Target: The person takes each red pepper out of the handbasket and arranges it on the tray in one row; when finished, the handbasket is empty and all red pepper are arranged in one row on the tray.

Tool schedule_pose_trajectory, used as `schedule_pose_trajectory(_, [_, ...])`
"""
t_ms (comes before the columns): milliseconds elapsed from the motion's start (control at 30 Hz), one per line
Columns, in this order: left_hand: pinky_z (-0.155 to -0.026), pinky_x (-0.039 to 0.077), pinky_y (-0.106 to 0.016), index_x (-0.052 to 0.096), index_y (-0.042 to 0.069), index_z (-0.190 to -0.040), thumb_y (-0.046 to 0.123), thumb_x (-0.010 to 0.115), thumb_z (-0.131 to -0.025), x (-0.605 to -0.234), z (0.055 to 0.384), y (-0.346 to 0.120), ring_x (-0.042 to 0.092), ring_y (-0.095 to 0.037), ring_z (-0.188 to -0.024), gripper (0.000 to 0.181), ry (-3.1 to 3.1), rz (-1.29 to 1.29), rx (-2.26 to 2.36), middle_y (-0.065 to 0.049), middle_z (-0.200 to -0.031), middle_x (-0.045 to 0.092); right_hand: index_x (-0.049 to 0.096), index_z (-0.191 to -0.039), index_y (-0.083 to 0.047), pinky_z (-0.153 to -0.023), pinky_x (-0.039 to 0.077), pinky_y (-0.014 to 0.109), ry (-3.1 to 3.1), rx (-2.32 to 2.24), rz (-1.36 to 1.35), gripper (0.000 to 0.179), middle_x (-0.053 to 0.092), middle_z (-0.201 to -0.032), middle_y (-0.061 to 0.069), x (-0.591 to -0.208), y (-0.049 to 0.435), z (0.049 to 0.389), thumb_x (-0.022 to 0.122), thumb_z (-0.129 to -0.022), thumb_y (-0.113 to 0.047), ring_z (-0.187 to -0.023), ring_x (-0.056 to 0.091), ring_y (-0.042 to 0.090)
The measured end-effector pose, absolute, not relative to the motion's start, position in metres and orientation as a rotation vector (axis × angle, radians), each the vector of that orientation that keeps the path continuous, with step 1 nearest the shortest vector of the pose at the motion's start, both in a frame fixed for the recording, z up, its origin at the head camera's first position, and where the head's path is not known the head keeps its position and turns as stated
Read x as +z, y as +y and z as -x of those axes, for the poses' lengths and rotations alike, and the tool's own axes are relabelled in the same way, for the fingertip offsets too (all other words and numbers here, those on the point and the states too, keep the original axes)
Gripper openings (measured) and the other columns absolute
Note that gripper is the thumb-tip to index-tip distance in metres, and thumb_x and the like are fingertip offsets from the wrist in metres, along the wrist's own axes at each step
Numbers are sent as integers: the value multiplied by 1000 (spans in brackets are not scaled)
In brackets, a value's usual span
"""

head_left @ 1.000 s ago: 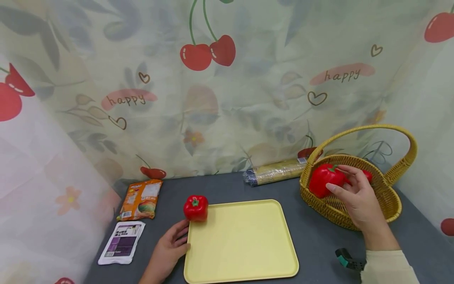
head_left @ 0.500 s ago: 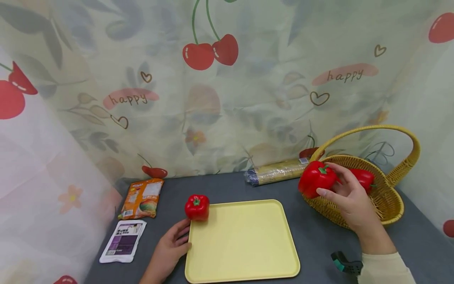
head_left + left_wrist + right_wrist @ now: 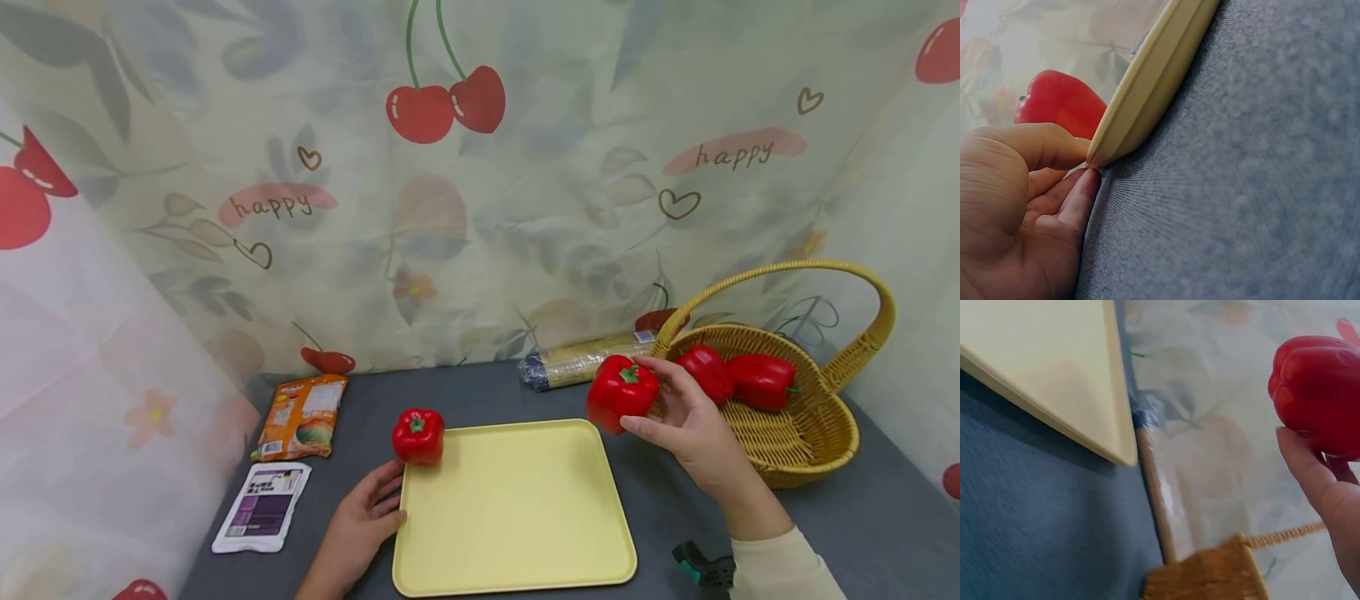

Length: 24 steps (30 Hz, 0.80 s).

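In the head view my right hand (image 3: 701,437) grips a red bell pepper (image 3: 621,395) by its side, held up between the tray and the basket. The right wrist view shows the same bell pepper (image 3: 1319,394) against thumb and fingers. My left hand (image 3: 360,521) is at the left edge of a pale yellow tray (image 3: 517,508); in the left wrist view thumb and fingers pinch its rim (image 3: 1141,94). A second red bell pepper (image 3: 418,437) sits at the tray's back left corner. Two more red peppers (image 3: 761,382) lie in the wicker basket (image 3: 817,471).
An orange food packet (image 3: 302,418) and a white and purple pouch (image 3: 262,508) lie left of the tray. Behind it, along the printed curtain (image 3: 480,242), lies a wrapped bundle of sticks (image 3: 562,363). The basket's tall handle (image 3: 795,267) arches at the right.
My right hand has lifted the bell pepper out of the basket and carried it left, toward the tray's back right corner. The left hand has stayed at the tray's edge.
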<state>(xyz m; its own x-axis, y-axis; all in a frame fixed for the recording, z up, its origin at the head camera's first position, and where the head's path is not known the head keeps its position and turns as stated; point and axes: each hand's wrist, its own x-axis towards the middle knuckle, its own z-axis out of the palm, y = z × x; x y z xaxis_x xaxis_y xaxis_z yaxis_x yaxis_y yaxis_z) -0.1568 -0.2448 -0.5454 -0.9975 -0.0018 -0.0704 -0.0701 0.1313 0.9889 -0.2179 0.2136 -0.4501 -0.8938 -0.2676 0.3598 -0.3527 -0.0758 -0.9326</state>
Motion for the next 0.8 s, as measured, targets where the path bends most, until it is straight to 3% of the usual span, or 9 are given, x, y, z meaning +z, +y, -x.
schedule_pose_trajectory(300, [-105,55,-35,50,-5,-158,-14,74,-90,-546,157,-245,52,-39,-144,73,2340,64,2033,-22,-160,52,37,-162,1,-92,63,42,-2207,2151,-817,80,48,-153,23,-463,185,227,78,-95,8,-129,61,27])
schedule_pose_trajectory(433, [-105,55,-35,50,-5,-158,-14,74,-89,-546,157,-246,52,-39,-144,73,2336,59,2038,-22,-160,52,39,-162,0,-93,63,45,-2244,2166,-863,81,48,-153,24,-467,172,230,81,-93,6,-129,61,34])
schedule_pose_trajectory(600, [-105,55,-36,50,-5,-158,-13,75,-89,-547,157,-246,52,-39,-144,73,2330,76,2035,-22,-160,52,42,-161,-2,-94,63,44,-2298,2156,-919,81,47,-155,23,-472,154,235,84,-92,3,-131,56,43])
schedule_pose_trajectory(800, [-105,56,-36,51,-4,-158,-12,75,-90,-546,157,-245,53,-38,-144,73,2325,80,2036,-21,-160,52,48,-158,-4,-97,61,41,-2401,2066,-980,78,48,-153,20,-473,132,241,88,-91,-3,-131,55,43])
